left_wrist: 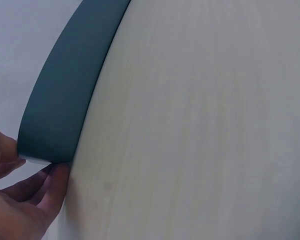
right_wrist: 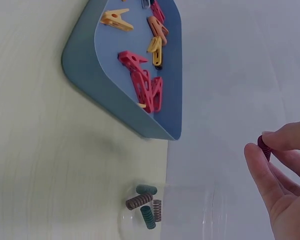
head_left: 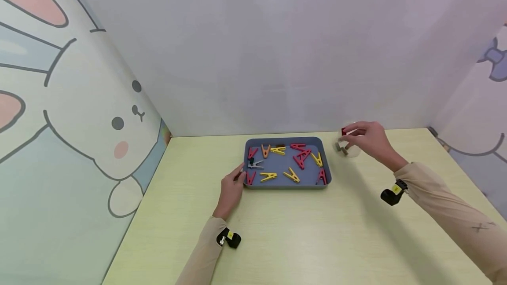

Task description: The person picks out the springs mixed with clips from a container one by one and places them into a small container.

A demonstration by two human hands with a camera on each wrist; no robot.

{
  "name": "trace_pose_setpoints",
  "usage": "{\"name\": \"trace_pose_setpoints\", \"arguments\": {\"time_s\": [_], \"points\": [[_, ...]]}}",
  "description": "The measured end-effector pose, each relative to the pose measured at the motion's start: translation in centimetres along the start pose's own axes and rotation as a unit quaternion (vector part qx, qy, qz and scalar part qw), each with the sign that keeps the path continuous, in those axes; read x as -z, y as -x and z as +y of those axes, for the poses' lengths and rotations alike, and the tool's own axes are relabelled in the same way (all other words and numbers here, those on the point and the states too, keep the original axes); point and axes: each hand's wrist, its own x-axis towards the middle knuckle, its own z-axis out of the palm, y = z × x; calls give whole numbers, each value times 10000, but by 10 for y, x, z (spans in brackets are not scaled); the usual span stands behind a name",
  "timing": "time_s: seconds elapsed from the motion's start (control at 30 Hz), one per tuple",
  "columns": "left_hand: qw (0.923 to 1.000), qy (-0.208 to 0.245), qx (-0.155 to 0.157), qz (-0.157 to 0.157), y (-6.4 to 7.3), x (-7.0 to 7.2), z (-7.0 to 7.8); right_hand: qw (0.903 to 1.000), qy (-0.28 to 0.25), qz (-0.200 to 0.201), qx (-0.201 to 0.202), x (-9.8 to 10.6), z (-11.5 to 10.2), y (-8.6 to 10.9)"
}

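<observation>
Above a clear round container [right_wrist: 182,212], my right hand [head_left: 366,140] pinches a dark red coil spring [right_wrist: 264,146] between thumb and fingertips. Inside that container lie several springs, among them a dark green spring [right_wrist: 147,217] and a brown spring [right_wrist: 139,201]. My left hand [head_left: 231,191] holds the left end of a blue-grey tray [head_left: 287,187], its thumb and fingers at the corner. In the tray lie red, yellow and orange spring clamps, such as a yellow clamp [head_left: 292,175] and an orange clamp [head_left: 265,151]. A grey clamp [head_left: 255,165] lies near the tray's left wall.
The light wood-grain table [head_left: 285,236] carries the tray and the container near its back edge. Behind it rises a pale wall [head_left: 277,56]. A wall panel with a cartoon rabbit [head_left: 87,113] stands at the left, another panel [head_left: 475,122] at the right.
</observation>
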Motion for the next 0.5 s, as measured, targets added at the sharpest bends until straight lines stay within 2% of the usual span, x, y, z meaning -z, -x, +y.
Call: {"name": "trace_pose_setpoints", "arguments": {"time_s": [0.27, 0.5], "points": [[10000, 5, 47, 2, -1, -1, -1, 9999, -62, 52, -98, 10, 9, -2], [10000, -46, -55, 16, -1, -1, -2, 9989, -132, 232, -387, 13, 14, -7]]}}
